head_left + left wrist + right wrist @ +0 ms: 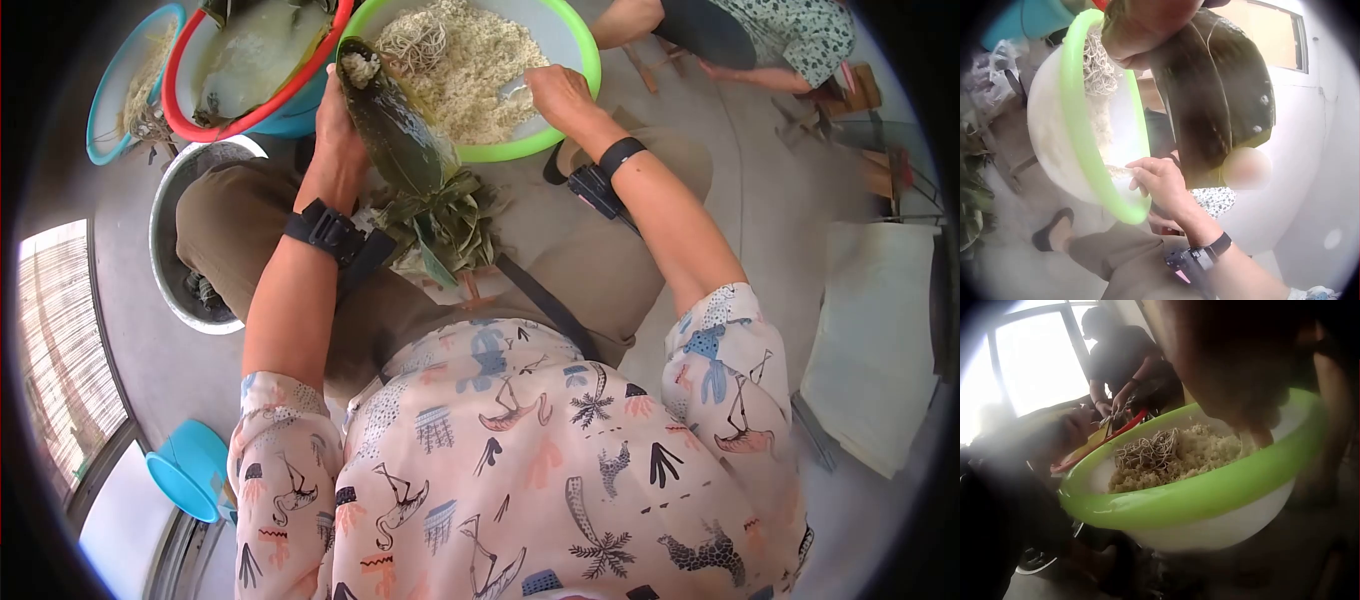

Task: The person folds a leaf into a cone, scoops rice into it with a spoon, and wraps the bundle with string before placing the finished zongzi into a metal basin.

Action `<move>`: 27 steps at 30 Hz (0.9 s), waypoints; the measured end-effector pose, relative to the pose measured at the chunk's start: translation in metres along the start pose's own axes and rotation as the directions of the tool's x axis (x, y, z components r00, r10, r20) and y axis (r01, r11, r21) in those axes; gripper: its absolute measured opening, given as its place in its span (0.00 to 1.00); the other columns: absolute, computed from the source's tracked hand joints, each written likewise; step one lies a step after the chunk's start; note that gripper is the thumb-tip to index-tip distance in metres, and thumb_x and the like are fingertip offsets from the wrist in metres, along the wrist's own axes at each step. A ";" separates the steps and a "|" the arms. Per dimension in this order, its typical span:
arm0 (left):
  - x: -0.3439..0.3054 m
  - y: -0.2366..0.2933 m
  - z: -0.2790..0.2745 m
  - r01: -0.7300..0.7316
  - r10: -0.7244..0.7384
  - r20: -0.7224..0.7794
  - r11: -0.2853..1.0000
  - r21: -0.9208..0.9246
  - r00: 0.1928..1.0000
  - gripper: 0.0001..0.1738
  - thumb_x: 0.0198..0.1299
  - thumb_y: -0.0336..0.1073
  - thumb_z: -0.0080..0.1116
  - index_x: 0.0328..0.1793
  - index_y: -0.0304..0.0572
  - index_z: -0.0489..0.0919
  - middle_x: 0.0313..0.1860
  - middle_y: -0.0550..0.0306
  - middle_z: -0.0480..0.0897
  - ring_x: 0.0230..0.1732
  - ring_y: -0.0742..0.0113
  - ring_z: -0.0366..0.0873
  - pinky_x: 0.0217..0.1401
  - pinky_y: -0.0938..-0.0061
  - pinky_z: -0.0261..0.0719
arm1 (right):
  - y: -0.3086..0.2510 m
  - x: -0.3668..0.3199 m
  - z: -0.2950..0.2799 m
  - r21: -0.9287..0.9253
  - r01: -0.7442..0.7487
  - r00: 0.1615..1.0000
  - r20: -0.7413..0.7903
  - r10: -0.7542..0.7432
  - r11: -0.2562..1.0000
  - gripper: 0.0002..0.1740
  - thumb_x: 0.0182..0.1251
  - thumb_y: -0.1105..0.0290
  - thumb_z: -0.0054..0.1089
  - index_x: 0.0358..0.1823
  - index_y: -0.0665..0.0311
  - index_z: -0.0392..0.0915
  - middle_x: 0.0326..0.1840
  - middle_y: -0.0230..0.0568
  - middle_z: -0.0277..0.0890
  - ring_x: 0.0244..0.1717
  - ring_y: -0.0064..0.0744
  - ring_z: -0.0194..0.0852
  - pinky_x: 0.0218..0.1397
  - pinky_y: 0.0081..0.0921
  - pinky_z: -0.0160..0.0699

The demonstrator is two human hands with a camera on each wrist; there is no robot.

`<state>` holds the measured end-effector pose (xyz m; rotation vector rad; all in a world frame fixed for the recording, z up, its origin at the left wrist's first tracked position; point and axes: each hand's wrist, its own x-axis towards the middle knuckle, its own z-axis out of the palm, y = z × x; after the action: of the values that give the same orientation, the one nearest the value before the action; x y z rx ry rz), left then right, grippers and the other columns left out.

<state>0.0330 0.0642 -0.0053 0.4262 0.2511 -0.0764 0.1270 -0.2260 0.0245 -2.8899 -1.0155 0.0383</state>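
My left hand point(338, 135) grips a long dark green leaf point(400, 140) folded into a cone, with a clump of rice point(361, 68) at its top end. In the left wrist view the leaf point(1222, 81) hangs from the fingers beside the basin. Over the basin's right side, my right hand point(560, 97) pinches a spoon point(512, 88) whose end is at the rice. The white basin with a green rim point(500, 151) holds loose rice point(480, 80) and a tangle of pale strings point(415, 42). A bunch of leaves point(450, 230) lies below the held leaf, near my lap.
To the left stand a red-rimmed basin point(170, 85) of cloudy water and leaves, a blue-rimmed basin point(93, 135) and a metal basin point(160, 240). One person point(790, 40) sits at the upper right; another person point(1129, 359) works by the window. A blue bucket point(185, 475) is at the lower left.
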 end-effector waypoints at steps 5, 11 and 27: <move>-0.013 0.008 0.014 -0.034 0.042 -0.128 0.997 0.063 0.991 0.28 0.74 0.54 0.35 0.56 0.37 0.76 0.47 0.50 0.81 0.44 0.55 0.79 0.49 0.60 0.80 | 0.001 0.004 0.032 0.277 0.011 1.000 0.025 -0.019 0.961 0.09 0.58 0.76 0.52 0.32 0.67 0.83 0.35 0.57 0.80 0.37 0.57 0.80 0.43 0.43 0.78; -0.022 0.009 0.025 -0.086 0.115 -0.224 0.987 0.135 0.968 0.26 0.74 0.51 0.38 0.59 0.35 0.74 0.48 0.50 0.81 0.45 0.56 0.79 0.50 0.60 0.80 | -0.020 0.016 0.026 0.521 -0.283 0.923 0.375 0.081 0.805 0.10 0.62 0.71 0.52 0.35 0.64 0.85 0.29 0.44 0.83 0.31 0.39 0.83 0.40 0.32 0.79; 0.009 -0.018 0.040 -0.093 0.146 -0.416 0.985 0.147 0.898 0.31 0.74 0.58 0.33 0.61 0.37 0.72 0.49 0.47 0.81 0.49 0.50 0.80 0.55 0.53 0.78 | -0.024 0.017 -0.054 0.846 -0.405 0.910 0.333 0.249 0.347 0.14 0.62 0.72 0.48 0.41 0.65 0.83 0.21 0.33 0.79 0.20 0.18 0.69 0.25 0.19 0.68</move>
<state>0.0489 0.0307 0.0201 0.5798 0.6538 0.1262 0.1280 -0.2005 0.0805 -1.9618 -0.1890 0.6356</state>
